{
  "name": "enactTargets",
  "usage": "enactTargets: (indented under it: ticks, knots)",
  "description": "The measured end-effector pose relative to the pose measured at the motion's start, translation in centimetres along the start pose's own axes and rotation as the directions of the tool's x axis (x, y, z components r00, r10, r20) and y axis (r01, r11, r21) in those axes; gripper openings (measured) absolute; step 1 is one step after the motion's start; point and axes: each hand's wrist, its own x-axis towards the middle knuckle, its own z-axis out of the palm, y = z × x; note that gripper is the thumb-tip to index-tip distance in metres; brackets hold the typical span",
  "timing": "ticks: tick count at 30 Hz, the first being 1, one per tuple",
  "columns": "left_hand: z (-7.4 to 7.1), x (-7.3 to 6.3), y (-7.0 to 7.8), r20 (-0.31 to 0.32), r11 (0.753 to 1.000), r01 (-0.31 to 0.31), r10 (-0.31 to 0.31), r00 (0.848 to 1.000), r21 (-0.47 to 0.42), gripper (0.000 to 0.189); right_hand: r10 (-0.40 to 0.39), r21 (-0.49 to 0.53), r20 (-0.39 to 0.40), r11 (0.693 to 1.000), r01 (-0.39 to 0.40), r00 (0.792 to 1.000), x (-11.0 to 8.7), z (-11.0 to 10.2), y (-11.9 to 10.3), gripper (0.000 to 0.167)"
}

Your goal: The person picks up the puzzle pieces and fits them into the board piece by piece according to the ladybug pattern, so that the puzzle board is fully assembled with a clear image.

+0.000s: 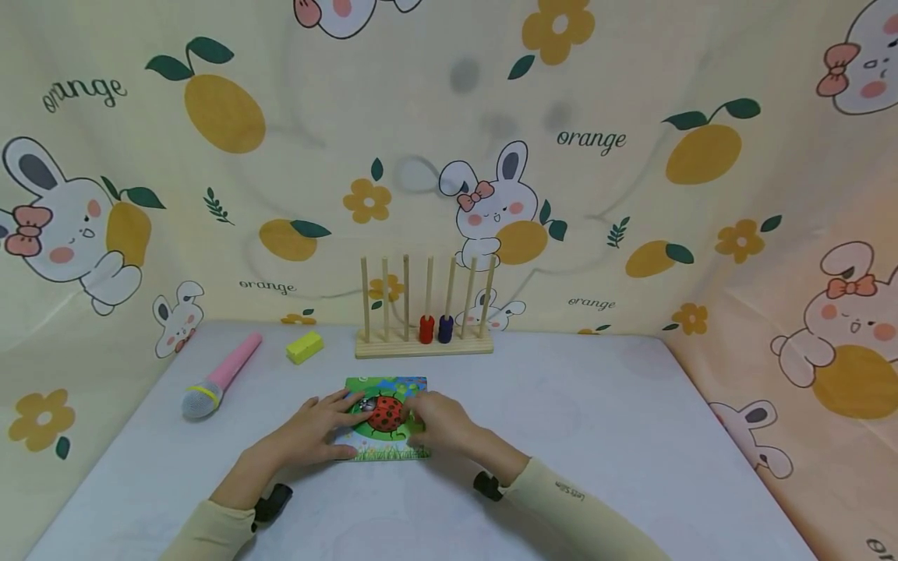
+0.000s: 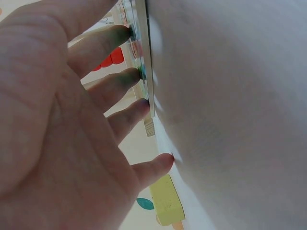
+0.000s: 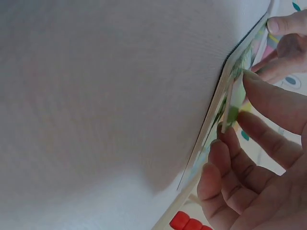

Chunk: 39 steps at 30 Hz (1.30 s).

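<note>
A flat ladybug puzzle (image 1: 384, 450), with a red spotted ladybug on a green and blue picture, lies on the white table. My left hand (image 1: 309, 430) spreads over its left side, and in the left wrist view several straight fingertips (image 2: 134, 74) touch its face and edge, while the little finger meets the table. At the right side is my right hand (image 1: 447, 427). Its thumb and fingers pinch a thin green puzzle piece (image 3: 234, 101), tilted up from the board in the right wrist view. From the head view, that piece is mostly hidden behind the fingers.
Behind the puzzle stands a wooden peg rack (image 1: 421, 350) with red beads (image 1: 426, 329) and dark blue beads (image 1: 445, 329) on two rods. A yellow block (image 1: 305, 348) and a pink toy microphone (image 1: 235, 363) lie at the back left. A printed cloth backdrop (image 1: 393, 101) encloses the table.
</note>
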Motion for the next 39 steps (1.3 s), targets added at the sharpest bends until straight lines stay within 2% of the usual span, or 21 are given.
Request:
enactTargets:
  ticks: [3, 12, 30, 35, 39]
  knots:
    - [0.0, 0.0, 0.0, 0.001, 1.000, 0.002, -0.002, 1.000, 0.001, 0.066, -0.007, -0.037, 0.010, 0.999, 0.007, 1.000, -0.1, 0.0, -0.2, 0.030]
    - [0.0, 0.1, 0.1, 0.000, 1.000, -0.008, 0.008, 1.000, 0.005, 0.065, 0.002, -0.037, 0.032, 0.999, -0.001, 0.999, -0.3, 0.4, -0.3, 0.031]
    - [0.2, 0.0, -0.1, -0.015, 1.000, -0.018, 0.019, 1.000, 0.012, 0.064, -0.028, -0.057, 0.011, 0.998, 0.029, 1.000, -0.7, 0.4, -0.3, 0.035]
    - [0.2, 0.0, -0.1, -0.013, 1.000, -0.012, 0.012, 1.000, 0.010, 0.064, -0.032, -0.157, 0.003, 0.987, 0.032, 0.999, -1.4, 0.4, -0.5, 0.045]
    - [0.2, 0.0, -0.1, -0.016, 1.000, -0.020, 0.020, 1.000, 0.011, 0.064, -0.056, -0.290, 0.092, 0.954, 0.080, 0.994, -2.6, 0.5, -0.9, 0.069]
